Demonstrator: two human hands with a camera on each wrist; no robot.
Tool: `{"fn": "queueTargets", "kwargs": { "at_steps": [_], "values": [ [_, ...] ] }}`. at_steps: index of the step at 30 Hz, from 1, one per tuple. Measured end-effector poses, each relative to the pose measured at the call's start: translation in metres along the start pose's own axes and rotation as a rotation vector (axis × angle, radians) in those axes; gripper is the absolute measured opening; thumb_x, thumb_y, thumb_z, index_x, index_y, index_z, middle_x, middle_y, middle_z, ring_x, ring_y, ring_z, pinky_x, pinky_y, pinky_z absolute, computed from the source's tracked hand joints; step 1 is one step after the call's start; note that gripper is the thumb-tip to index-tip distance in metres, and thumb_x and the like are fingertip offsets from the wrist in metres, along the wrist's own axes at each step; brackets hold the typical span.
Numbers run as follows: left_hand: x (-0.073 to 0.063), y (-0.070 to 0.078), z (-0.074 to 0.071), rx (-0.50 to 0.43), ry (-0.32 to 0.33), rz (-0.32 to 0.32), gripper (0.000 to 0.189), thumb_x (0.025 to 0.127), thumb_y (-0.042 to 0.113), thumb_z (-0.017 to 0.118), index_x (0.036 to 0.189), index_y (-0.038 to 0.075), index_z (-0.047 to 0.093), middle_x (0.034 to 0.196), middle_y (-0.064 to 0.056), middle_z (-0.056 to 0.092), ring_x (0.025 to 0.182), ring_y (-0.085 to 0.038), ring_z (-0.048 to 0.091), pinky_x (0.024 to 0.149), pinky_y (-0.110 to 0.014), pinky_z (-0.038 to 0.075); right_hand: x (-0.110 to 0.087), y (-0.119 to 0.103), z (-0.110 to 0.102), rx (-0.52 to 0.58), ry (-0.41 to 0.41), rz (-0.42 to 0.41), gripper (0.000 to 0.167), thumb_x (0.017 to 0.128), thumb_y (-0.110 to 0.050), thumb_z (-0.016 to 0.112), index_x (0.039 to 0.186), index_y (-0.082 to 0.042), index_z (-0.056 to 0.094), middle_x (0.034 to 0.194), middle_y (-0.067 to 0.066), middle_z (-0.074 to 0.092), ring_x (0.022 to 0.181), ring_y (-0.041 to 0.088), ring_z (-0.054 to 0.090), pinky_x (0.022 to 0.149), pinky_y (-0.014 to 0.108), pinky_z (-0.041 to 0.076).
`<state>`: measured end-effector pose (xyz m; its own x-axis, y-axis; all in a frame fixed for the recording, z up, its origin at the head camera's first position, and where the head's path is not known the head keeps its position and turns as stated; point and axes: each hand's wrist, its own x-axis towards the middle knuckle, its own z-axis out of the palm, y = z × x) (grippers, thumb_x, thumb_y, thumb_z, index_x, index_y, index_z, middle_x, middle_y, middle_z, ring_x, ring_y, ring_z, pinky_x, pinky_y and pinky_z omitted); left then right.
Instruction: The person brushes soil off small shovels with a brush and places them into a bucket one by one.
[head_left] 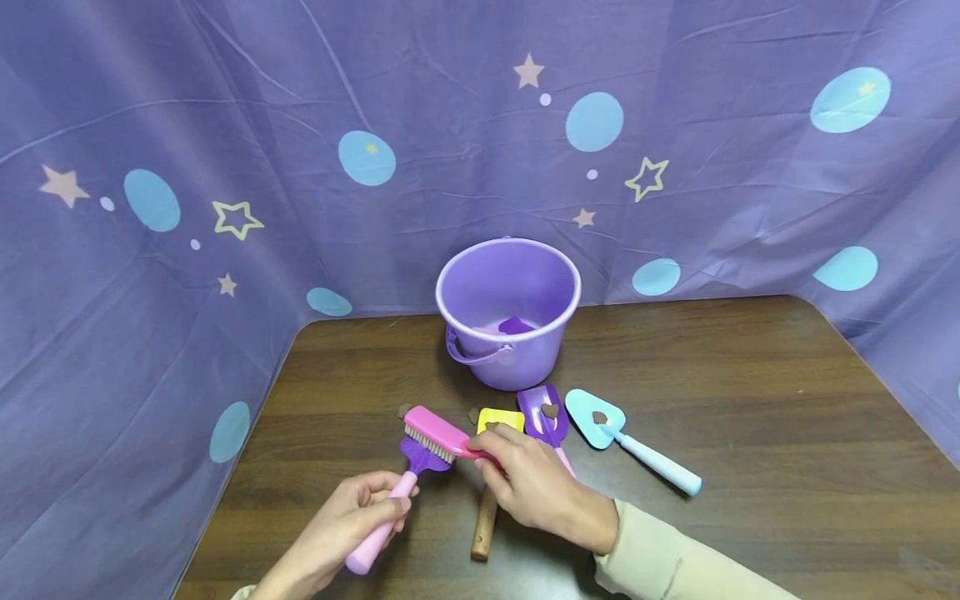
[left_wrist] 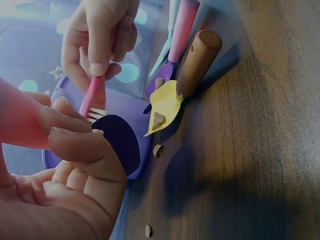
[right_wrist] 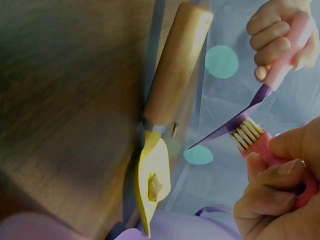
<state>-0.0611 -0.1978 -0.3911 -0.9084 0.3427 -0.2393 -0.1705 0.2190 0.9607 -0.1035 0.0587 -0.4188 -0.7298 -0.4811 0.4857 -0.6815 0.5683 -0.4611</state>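
Observation:
In the head view my left hand (head_left: 367, 512) grips the pink handle of a small trowel with a purple blade (head_left: 424, 455), held up over the table. My right hand (head_left: 536, 475) pinches the handle of a pink brush (head_left: 438, 432). Its pale bristles (right_wrist: 247, 134) touch the purple blade in the right wrist view. Below the right hand lies a yellow shovel (left_wrist: 166, 104) with a wooden handle; a brown lump (left_wrist: 158, 120) sits on its blade. A purple shovel (head_left: 546, 412) and a light blue trowel (head_left: 596, 418) lie to the right, each carrying a brown piece.
Behind the tools stands a purple bucket (head_left: 517, 358), its handle hanging down at the front and something purple (head_left: 515, 325) inside. Loose brown pieces (left_wrist: 158, 150) lie on the wooden table (head_left: 750, 375). A purple patterned curtain (head_left: 465, 100) hangs around the back and sides.

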Motion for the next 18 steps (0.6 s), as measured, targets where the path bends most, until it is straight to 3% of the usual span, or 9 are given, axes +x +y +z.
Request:
{"fn": "queueTargets", "kwargs": {
  "at_steps": [5, 10, 18],
  "values": [
    [-0.002, 0.0, -0.001, 0.019, 0.008, -0.028, 0.032, 0.087, 0.01, 0.063, 0.11, -0.012, 0.057, 0.074, -0.006, 0.062, 0.062, -0.009, 0.057, 0.052, -0.021, 0.047, 0.001, 0.007, 0.003, -0.026, 0.017, 0.029, 0.02, 0.087, -0.016, 0.065, 0.107, -0.021, 0.066, 0.096, -0.009, 0.063, 0.079, 0.006, 0.058, 0.066, 0.029, 0.051],
    [-0.004, 0.002, -0.001, 0.024, -0.011, -0.02, 0.032, 0.087, 0.011, 0.062, 0.11, -0.011, 0.057, 0.075, -0.008, 0.062, 0.062, -0.009, 0.057, 0.052, -0.021, 0.047, 0.001, 0.013, 0.003, -0.054, 0.027, 0.05, 0.02, 0.085, -0.014, 0.067, 0.104, -0.019, 0.067, 0.084, -0.009, 0.058, 0.067, 0.006, 0.053, 0.057, 0.027, 0.046],
    [-0.005, 0.004, -0.001, 0.026, -0.032, -0.002, 0.03, 0.088, 0.01, 0.062, 0.11, -0.01, 0.057, 0.077, -0.012, 0.062, 0.063, -0.009, 0.057, 0.053, -0.021, 0.048, 0.003, 0.021, -0.001, -0.073, -0.013, 0.109, 0.02, 0.086, -0.015, 0.066, 0.105, -0.02, 0.067, 0.086, -0.008, 0.059, 0.069, 0.007, 0.053, 0.057, 0.027, 0.046]
  ]
}}
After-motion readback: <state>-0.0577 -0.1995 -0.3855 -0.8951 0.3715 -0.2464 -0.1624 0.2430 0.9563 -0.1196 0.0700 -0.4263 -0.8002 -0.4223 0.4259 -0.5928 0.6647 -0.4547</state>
